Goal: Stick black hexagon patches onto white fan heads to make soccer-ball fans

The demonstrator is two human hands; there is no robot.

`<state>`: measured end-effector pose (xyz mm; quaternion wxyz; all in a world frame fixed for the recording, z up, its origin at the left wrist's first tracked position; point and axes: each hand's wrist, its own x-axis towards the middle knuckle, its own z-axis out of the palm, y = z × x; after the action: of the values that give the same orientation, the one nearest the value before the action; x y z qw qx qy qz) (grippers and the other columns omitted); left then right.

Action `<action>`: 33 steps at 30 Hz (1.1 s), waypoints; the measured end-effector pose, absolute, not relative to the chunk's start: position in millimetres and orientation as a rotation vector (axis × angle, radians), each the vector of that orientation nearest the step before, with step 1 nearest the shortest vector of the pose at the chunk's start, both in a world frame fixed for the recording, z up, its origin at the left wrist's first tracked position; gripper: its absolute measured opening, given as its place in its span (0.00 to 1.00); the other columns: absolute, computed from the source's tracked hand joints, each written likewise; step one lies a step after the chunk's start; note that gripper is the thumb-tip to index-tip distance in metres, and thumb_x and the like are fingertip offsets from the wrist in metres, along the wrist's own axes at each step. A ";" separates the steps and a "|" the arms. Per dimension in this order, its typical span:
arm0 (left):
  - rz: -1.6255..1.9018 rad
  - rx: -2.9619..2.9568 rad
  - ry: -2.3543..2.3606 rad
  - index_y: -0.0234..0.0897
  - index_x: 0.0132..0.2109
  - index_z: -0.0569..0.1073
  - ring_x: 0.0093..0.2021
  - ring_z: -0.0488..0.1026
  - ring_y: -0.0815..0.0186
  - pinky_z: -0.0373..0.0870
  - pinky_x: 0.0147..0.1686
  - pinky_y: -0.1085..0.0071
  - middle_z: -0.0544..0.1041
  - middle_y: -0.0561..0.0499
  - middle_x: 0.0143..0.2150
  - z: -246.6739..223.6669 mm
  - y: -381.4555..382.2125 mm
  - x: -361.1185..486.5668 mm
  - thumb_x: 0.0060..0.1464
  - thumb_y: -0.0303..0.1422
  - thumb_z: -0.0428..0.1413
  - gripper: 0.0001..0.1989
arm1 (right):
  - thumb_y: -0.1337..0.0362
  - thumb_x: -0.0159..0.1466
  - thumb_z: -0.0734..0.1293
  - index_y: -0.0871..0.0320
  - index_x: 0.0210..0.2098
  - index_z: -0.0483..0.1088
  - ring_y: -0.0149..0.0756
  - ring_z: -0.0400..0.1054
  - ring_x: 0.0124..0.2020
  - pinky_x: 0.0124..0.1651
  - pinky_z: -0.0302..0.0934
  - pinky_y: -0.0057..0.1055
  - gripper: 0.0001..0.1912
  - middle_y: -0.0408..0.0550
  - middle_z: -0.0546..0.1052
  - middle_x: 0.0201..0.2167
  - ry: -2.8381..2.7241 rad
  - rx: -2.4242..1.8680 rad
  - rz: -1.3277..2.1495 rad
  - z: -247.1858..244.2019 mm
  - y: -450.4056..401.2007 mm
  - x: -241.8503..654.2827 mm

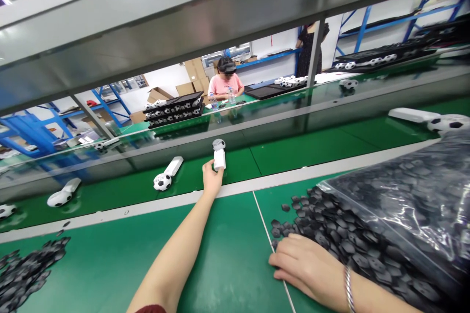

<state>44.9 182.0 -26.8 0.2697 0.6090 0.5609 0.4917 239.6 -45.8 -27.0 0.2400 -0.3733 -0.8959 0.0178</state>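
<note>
One white-handled soccer-ball piece (219, 158) sits pinched in my left hand (213, 180) at the green conveyor (290, 151): a pick-up or set-down, I judge, and the next move calls for a steady grip. My right hand (310, 265) curls loosely beside black polygonal pieces (343, 231); whether it holds any, I can't tell.

A grey metal beam (183, 34) slants over the upright metal post (316, 54). Right of the post, a blue-framed rack (363, 29) stands before a white wall (333, 41); left of the post are a blue shelf (282, 53) and, farther left, cardboard boxes (198, 69).
</note>
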 end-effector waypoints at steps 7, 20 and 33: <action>1.207 2.036 1.510 0.37 0.42 0.70 0.27 0.65 0.70 0.66 0.35 0.71 0.66 0.49 0.39 -21.3 165.2 49.3 0.47 0.30 0.54 0.13 | 0.62 0.66 0.51 0.56 0.34 0.66 0.33 0.60 0.27 0.32 0.52 0.30 0.15 0.44 0.70 0.25 -2.465 -1.021 0.043 -22.5 -45.2 240.7; 1.191 2.095 1.279 0.37 0.19 0.47 0.21 0.49 0.72 0.49 0.22 0.75 0.46 0.58 0.18 -21.9 116.4 57.1 0.52 0.47 0.45 0.23 | 0.56 0.68 0.42 0.55 0.28 0.66 0.29 0.56 0.19 0.23 0.46 0.29 0.27 0.40 0.63 0.15 -2.325 -0.813 -0.420 -39.5 -28.2 235.6; 0.837 1.971 0.763 0.37 0.22 0.54 0.23 0.55 0.69 0.56 0.25 0.73 0.56 0.54 0.21 -24.6 5.4 94.5 0.52 0.54 0.40 0.25 | 0.54 0.67 0.46 0.56 0.23 0.64 0.29 0.55 0.19 0.21 0.43 0.29 0.25 0.41 0.65 0.17 -2.201 -0.769 -0.559 -38.7 -23.0 235.8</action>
<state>94.5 5.4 -24.6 0.4206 0.7867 0.3045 0.3339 235.8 -23.0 -38.7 0.3635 -0.2990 -0.8552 -0.2172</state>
